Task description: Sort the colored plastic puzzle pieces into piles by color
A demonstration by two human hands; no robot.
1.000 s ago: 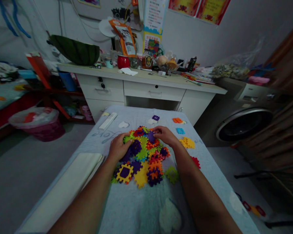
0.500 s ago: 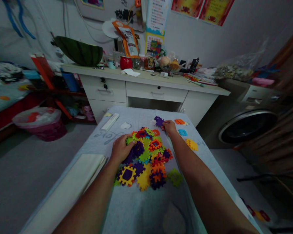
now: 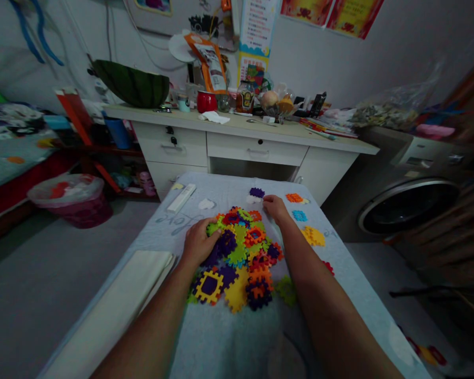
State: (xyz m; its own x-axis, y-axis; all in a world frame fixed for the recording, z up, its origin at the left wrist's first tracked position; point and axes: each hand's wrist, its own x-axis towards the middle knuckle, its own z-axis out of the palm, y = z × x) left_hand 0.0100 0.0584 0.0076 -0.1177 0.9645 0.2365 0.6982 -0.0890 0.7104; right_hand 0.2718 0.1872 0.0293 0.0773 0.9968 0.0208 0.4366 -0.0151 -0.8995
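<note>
A heap of colourful notched plastic building pieces [image 3: 237, 247] lies in the middle of the cloth-covered table. At the heap's left edge rests my left hand [image 3: 199, 242], thumb and fingers spread over green and purple pieces; its fingertips are partly hidden. My right hand [image 3: 275, 208] is beyond the heap with nothing visible in its slightly parted fingers. Just ahead of it, apart from the fingertips, a purple piece [image 3: 256, 192] lies flat. To the right are orange pieces [image 3: 294, 198], blue pieces [image 3: 299, 216], yellow pieces [image 3: 314, 236] and a red piece [image 3: 329, 267] partly behind my forearm.
A long white box-like object [image 3: 181, 198] and a folded white sheet [image 3: 142, 273] lie along the table's left side. Behind stands a white desk [image 3: 256, 145] with a watermelon half [image 3: 132, 84] and jars. A washing machine [image 3: 406, 184] stands right, a pink bin [image 3: 73, 202] left.
My right hand has let go of the purple piece, which now lies flat at the far side of the table. My left hand stays on the heap. The view has shifted slightly.
</note>
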